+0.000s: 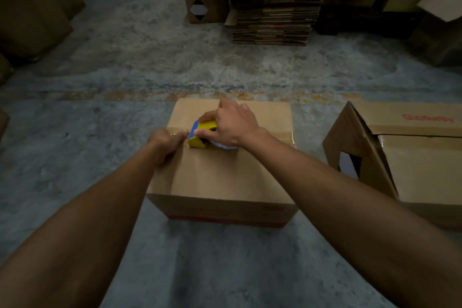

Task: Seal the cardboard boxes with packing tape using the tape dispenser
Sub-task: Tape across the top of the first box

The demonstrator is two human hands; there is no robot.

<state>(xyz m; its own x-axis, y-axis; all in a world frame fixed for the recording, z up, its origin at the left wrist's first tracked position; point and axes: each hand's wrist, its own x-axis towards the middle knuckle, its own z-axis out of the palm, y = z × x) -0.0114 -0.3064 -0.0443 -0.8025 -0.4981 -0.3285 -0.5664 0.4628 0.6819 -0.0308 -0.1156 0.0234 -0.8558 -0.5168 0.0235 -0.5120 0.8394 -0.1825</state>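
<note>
- Your left hand [166,141] sits at the left edge of the cardboard box [222,157] on the floor, fingers curled and pressing down at the tape's end near the seam. If you ease that pressure while the tape is under tension, the end may lift and the strip could wrinkle.
- Your right hand [231,124] is wrapped around the yellow and blue tape dispenser [200,134], which rests on the box top just right of the left hand. Tilt it off the seam line and the tape may run crooked, leaving part of the flap gap uncovered.
- The blade end lies close to your left fingertips; a hurried pull could nick them.
- To the right, a second box [410,157] stands with one flap raised; it looks not fully sealed.
- Far off, the stack of flattened cartons [275,7] poses no apparent risk.
</note>
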